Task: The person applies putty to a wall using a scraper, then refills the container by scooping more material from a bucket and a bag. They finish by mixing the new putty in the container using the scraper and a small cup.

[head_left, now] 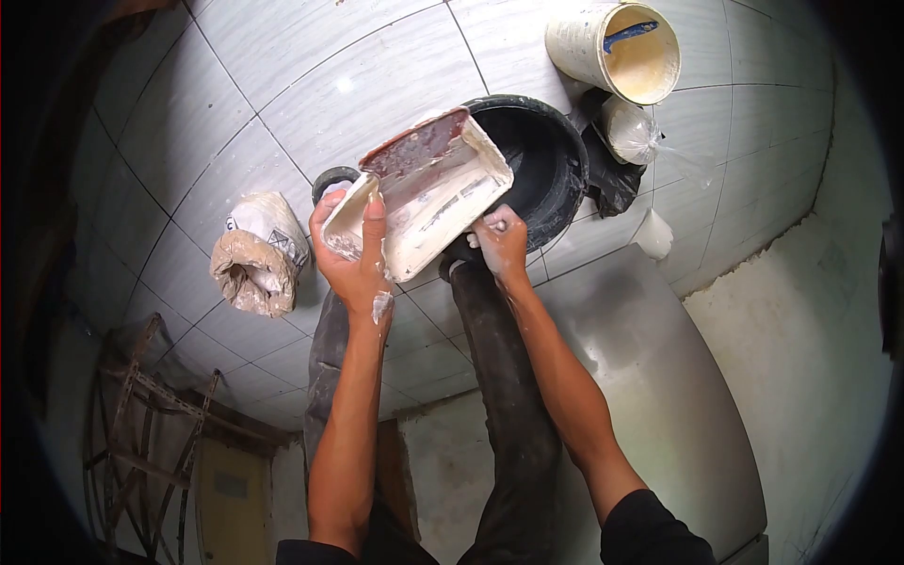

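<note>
A white-coated rectangular tray (443, 198) with a reddish-brown inner side is tilted over the edge of a round black basin (560, 179). My left hand (356, 247) grips its left end, thumb on the near side and fingers behind. White residue marks that wrist. My right hand (501, 240) is curled into a fist beside the tray's lower right corner, near the basin rim. White paste covers its fingers, and whatever it may hold is too small to make out.
A cream bucket (576, 42) with a blue-handled brush (631, 36) stands at the upper right. Beneath it lies a knotted plastic bag (629, 132). An open paper sack (259, 259) sits left. A grey metallic panel (650, 377) is at right, a rusty frame (141, 414) lower left.
</note>
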Motion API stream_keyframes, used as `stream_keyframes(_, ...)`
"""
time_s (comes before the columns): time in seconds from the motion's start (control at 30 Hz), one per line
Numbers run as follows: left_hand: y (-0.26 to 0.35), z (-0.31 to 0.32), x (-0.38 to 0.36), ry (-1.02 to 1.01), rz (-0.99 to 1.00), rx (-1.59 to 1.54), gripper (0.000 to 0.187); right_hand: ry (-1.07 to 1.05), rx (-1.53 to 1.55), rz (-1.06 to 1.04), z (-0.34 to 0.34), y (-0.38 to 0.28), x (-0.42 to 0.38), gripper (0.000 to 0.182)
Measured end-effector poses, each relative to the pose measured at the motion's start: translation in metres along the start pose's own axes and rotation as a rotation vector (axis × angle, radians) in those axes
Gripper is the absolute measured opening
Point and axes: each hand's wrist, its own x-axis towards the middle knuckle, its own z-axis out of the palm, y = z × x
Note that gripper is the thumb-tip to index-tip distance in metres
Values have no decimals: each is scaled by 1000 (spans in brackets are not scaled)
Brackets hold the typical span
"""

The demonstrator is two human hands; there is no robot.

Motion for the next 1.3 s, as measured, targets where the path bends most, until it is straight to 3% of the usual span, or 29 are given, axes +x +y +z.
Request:
stream_keyframes(0.07, -2, -2, 1, 5, -26, -28, 41, 2, 218, 126, -9, -22, -16, 15)
stream_keyframes(0.2, -5, -3, 4, 76, -66, -68, 44, 86, 290, 214, -24, -49, -39, 14)
stream_keyframes(0.4, -6, -10, 5, 78, -114, -42, 45, 214, 431, 97, -19, -98, -74, 10)
stream_keyframes(0.5, -11, -8, 5, 26, -146, -79, 43, 230, 526, 22, -2, -120, -83, 17)
stream_keyframes(0.6, -13, -8, 2, -19, -95, -24, 41, 255, 394, -165, 13, -124, -87, 14)
stream_keyframes(0.67, -13, -8, 1, -31, -61, 10, 39, 268, 65, -574, 14, -112, -87, 12)
stream_keyframes(0.7, -11, -8, 0, -50, -64, 21, 40, 249, -24, -617, 11, -108, -90, 12)
stream_keyframes(0.73, -10, -8, 0, -69, -68, 31, 40, 249, -23, -616, 9, -105, -89, 12)
stream_keyframes(0.8, -9, -5, 0, -77, -85, -5, 40, 269, -161, -956, 6, -105, -82, 12)
stream_keyframes(0.9, -11, -5, 3, -79, -94, -36, 41, 316, -68, -1061, 2, -102, -76, 14)
stream_keyframes(1.03, -12, -9, 3, -61, -67, -37, 43, 483, -59, -901, -9, -108, -78, 17)
stream_keyframes(1.1, -13, -9, 5, -54, -74, -40, 43, 621, 557, -225, -5, -120, -61, 17)
stream_keyframes(1.13, -12, -10, 6, -49, -82, -46, 44, 622, 556, -227, -6, -111, -49, 17)
stream_keyframes(1.2, -12, -12, 6, -39, -99, -73, 43, 648, 287, -221, -13, -69, -20, 18)
stream_keyframes(1.27, -8, -14, -3, -32, -99, -105, 43, 655, -4, -415, -17, -33, -4, 15)
stream_keyframes(1.3, -6, -13, -2, -8, -99, -103, 43, 709, -231, -387, -15, -28, 4, 16)
